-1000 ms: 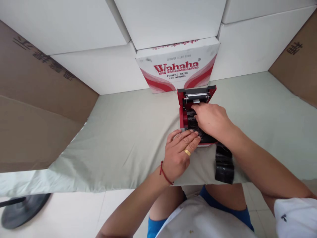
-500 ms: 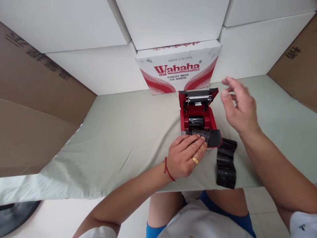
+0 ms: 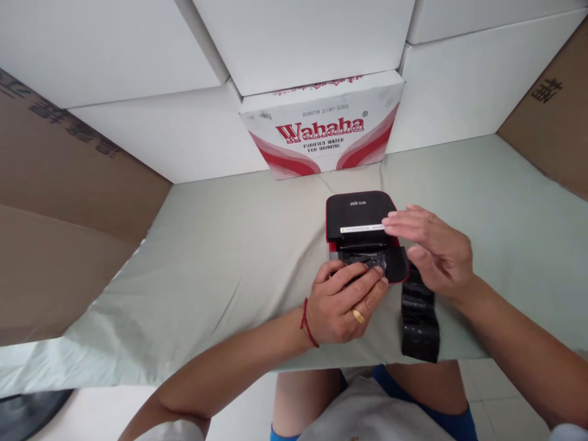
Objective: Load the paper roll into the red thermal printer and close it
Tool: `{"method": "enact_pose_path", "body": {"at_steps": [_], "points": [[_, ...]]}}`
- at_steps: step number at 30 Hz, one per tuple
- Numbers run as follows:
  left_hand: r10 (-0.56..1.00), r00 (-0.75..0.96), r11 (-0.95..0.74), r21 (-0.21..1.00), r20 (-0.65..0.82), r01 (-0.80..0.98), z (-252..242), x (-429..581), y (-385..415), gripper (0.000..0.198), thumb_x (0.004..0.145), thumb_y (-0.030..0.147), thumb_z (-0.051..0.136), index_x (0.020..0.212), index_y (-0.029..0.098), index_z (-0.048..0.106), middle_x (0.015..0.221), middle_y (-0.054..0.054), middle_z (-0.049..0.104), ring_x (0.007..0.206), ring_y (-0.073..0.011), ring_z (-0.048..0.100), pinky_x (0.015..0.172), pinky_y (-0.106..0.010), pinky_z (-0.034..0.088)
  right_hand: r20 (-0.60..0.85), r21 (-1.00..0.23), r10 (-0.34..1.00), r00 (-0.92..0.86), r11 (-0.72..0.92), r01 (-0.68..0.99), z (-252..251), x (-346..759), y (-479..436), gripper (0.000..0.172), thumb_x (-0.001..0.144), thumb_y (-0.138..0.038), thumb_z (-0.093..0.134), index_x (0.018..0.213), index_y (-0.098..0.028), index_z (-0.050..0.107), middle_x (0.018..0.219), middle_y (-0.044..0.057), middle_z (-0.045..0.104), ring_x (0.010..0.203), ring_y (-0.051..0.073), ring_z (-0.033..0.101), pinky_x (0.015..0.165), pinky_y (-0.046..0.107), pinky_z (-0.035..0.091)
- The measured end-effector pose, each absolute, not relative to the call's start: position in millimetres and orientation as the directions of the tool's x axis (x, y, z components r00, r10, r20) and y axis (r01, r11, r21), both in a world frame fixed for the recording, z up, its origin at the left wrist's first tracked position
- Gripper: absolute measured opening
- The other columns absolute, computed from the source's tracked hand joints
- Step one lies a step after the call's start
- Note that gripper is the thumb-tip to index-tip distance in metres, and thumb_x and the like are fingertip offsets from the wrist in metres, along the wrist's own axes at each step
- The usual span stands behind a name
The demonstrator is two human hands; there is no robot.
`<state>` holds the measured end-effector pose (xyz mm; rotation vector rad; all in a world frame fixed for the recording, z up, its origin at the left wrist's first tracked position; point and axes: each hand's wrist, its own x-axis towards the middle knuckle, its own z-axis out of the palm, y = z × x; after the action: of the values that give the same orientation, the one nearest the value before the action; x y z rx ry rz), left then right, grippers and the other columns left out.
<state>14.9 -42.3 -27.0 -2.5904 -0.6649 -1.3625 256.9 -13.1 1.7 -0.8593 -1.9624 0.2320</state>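
Note:
A small red and black printer (image 3: 356, 220) sits on the table with its black lid down. My left hand (image 3: 344, 303) rests at its near edge, fingers curled and pressed on a black strip (image 3: 365, 260) coming out of the front slot. My right hand (image 3: 434, 251) is open, fingers stretched flat, with the fingertips touching the lid's right side by a white label (image 3: 361, 228). A length of glossy black strip (image 3: 419, 318) lies below my right hand and hangs over the table's near edge.
A pale green cloth (image 3: 229, 269) covers the table. A white and red "Wahaha" water carton (image 3: 321, 128) stands just behind the printer among white boxes (image 3: 160, 128). Brown cardboard (image 3: 55, 208) walls stand at the left and far right. A dark round base (image 3: 27, 413) lies on the floor.
The printer's lid was up, showing the red inside; it is now down. My right hand left the roll bay, rose to the right, then came down onto the lid. My left hand stayed at the front.

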Motion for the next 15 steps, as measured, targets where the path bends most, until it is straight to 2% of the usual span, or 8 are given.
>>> {"method": "enact_pose_path", "body": {"at_steps": [4,7,11,13,15], "points": [[0.302,0.476,-0.888,0.062,0.826,0.456,-30.5,15.3,-40.3,0.025,0.105,0.016,0.056,0.118,0.019,0.077,0.108,-0.005,0.091,0.105,-0.0191,0.080,0.102,-0.038,0.051,0.728,-0.395,0.599,-0.333,0.764,0.511,-4.0,249.9,-14.3,0.020,0.106,-0.026,0.062,0.111,-0.030,0.081,0.107,0.006,0.089,0.109,0.027,0.085,0.107,0.052,0.065],[0.304,0.472,-0.883,0.058,0.828,0.466,-33.5,16.4,-40.2,0.026,0.106,0.018,0.055,0.116,0.021,0.078,0.107,-0.003,0.091,0.103,-0.0188,0.079,0.104,-0.038,0.052,0.716,-0.384,0.613,-0.335,0.746,0.544,-5.8,243.7,-16.2,0.012,0.102,-0.028,0.067,0.108,-0.030,0.077,0.102,0.007,0.086,0.104,0.028,0.083,0.105,0.054,0.066],[0.289,0.454,-0.902,0.081,0.843,0.424,-37.8,13.9,-39.9,0.025,0.105,0.019,0.057,0.120,0.018,0.077,0.110,-0.008,0.089,0.111,-0.0205,0.078,0.109,-0.039,0.053,0.723,-0.374,0.597,-0.348,0.762,0.529,-14.0,243.3,-20.3,0.030,0.103,-0.039,0.067,0.128,-0.026,0.074,0.114,0.013,0.082,0.117,0.033,0.079,0.114,0.062,0.061],[0.291,0.398,-0.903,0.112,0.870,0.414,-39.8,9.0,-37.3,0.029,0.105,0.021,0.055,0.126,0.016,0.074,0.112,-0.011,0.087,0.116,-0.0225,0.078,0.110,-0.041,0.056,0.737,-0.350,0.573,-0.359,0.777,0.523,-19.4,245.2,-20.9,0.030,0.104,-0.040,0.065,0.129,-0.027,0.074,0.117,0.013,0.081,0.121,0.033,0.078,0.116,0.063,0.060],[0.339,0.315,-0.877,0.176,0.887,0.448,-41.6,1.8,-31.4,0.035,0.107,0.025,0.051,0.136,0.021,0.069,0.116,-0.011,0.086,0.119,-0.0240,0.078,0.111,-0.044,0.058,0.760,-0.328,0.546,-0.352,0.791,0.517,-23.6,246.2,-20.2,0.024,0.105,-0.038,0.064,0.122,-0.027,0.077,0.116,0.011,0.081,0.120,0.032,0.078,0.114,0.062,0.061]]}}
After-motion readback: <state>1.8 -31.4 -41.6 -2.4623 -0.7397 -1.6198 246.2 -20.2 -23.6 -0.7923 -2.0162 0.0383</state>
